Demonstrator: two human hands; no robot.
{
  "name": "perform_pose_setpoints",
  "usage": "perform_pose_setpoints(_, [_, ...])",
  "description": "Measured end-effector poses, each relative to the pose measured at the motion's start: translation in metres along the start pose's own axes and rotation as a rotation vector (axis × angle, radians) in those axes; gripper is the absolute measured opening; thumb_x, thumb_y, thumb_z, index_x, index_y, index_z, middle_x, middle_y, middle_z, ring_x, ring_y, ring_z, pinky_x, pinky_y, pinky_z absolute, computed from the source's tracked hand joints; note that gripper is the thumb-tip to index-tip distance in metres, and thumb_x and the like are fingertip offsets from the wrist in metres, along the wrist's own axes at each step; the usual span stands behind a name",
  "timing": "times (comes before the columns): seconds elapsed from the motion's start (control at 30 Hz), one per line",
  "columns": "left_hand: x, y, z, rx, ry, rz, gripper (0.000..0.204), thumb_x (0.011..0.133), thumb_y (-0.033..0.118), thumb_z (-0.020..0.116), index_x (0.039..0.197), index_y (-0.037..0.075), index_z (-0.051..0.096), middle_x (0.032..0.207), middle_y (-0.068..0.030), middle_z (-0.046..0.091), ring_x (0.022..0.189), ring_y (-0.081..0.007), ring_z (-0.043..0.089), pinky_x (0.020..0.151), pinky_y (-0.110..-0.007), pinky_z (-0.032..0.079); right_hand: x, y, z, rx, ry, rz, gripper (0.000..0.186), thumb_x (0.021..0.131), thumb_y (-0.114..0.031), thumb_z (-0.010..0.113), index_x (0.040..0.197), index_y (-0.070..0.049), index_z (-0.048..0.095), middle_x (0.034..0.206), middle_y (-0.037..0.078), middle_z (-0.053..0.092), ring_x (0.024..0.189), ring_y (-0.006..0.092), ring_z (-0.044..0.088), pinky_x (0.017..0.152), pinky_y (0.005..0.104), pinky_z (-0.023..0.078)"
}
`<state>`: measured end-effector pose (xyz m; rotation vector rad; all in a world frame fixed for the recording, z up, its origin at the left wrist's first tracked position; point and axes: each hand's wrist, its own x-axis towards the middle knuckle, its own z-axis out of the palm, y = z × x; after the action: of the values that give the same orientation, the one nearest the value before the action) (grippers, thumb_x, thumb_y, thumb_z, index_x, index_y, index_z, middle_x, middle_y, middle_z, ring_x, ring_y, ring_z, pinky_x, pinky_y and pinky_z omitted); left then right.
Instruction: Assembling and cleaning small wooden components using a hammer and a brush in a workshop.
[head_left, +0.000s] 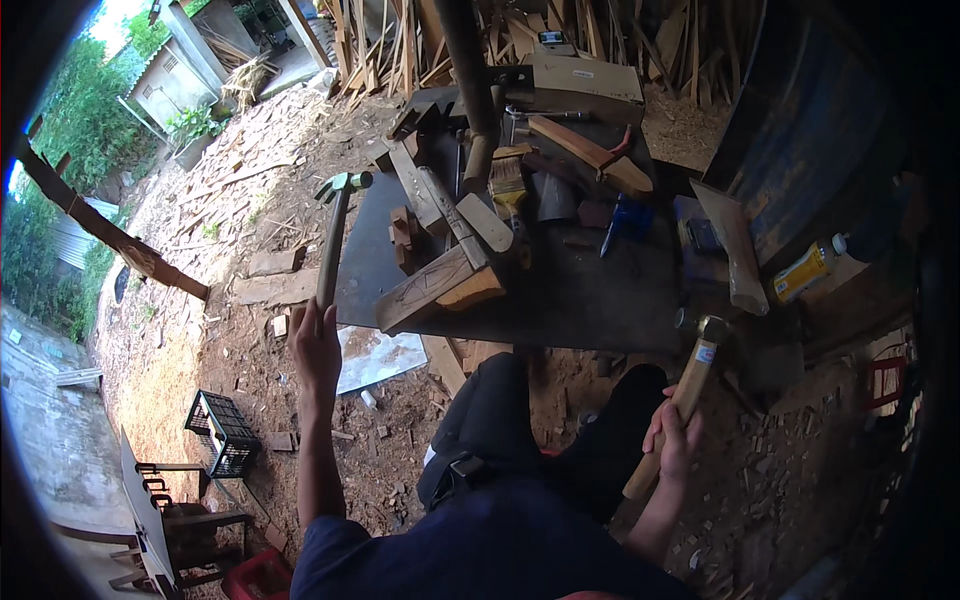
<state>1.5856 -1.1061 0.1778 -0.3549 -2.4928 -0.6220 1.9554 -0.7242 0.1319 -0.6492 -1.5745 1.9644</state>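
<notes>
My left hand point(316, 348) is closed round the lower handle of a claw hammer point(333, 235), held upright just off the table's left edge with its greenish head at the top. In my right hand point(676, 438) is a second hammer point(692, 385) with a pale wooden handle and a brassy head. It tilts up to the right, past the table's near right corner. Closest to the left hammer on the dark table point(590, 320) lie a thick wooden block point(435, 290) and a small notched wood piece point(401, 238).
Also on the table are a paintbrush point(508, 188), a blue-handled tool point(628, 215), a long wooden piece point(575, 145) and a cardboard box point(585, 88). A yellow bottle point(806, 272) stands at right. Wood scraps and a black crate point(222, 437) are on the ground. A pole point(468, 65) rises behind.
</notes>
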Motion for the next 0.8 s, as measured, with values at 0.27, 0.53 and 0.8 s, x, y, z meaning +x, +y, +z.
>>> perform_pose_setpoints(0.27, [0.033, 0.009, 0.035, 0.083, -0.127, 0.038, 0.029, 0.105, 0.032, 0.066, 0.101, 0.003, 0.065, 0.100, -0.0189, 0.064, 0.085, -0.0441, 0.069, 0.073, -0.054, 0.053, -0.015, 0.000, -0.003, 0.013, 0.077, 0.018, 0.035, 0.108, -0.029, 0.062, 0.128, -0.002, 0.054, 0.073, 0.002, 0.050, 0.048, 0.0091, 0.048, 0.041, 0.0246, 0.041])
perform_pose_setpoints(0.53, [0.026, 0.006, 0.039, 0.163, -0.218, -0.004, 0.030, 0.102, 0.033, 0.069, 0.101, 0.003, 0.067, 0.098, -0.0190, 0.064, 0.083, -0.0436, 0.068, 0.072, -0.055, 0.052, -0.015, 0.003, -0.004, 0.000, 0.062, 0.080, 0.034, 0.108, -0.030, 0.062, 0.127, -0.002, 0.055, 0.073, 0.002, 0.050, 0.047, 0.0095, 0.048, 0.041, 0.0250, 0.041])
perform_pose_setpoints(0.8, [0.006, 0.012, 0.047, -0.056, -0.231, -0.027, 0.033, 0.097, 0.025, 0.076, 0.119, 0.000, 0.076, 0.099, -0.0188, 0.069, 0.090, -0.0387, 0.070, 0.080, -0.047, 0.054, -0.005, 0.011, -0.002, -0.010, 0.060, 0.056, 0.037, 0.108, -0.031, 0.062, 0.129, -0.001, 0.054, 0.074, 0.001, 0.050, 0.047, 0.0087, 0.048, 0.041, 0.0244, 0.041])
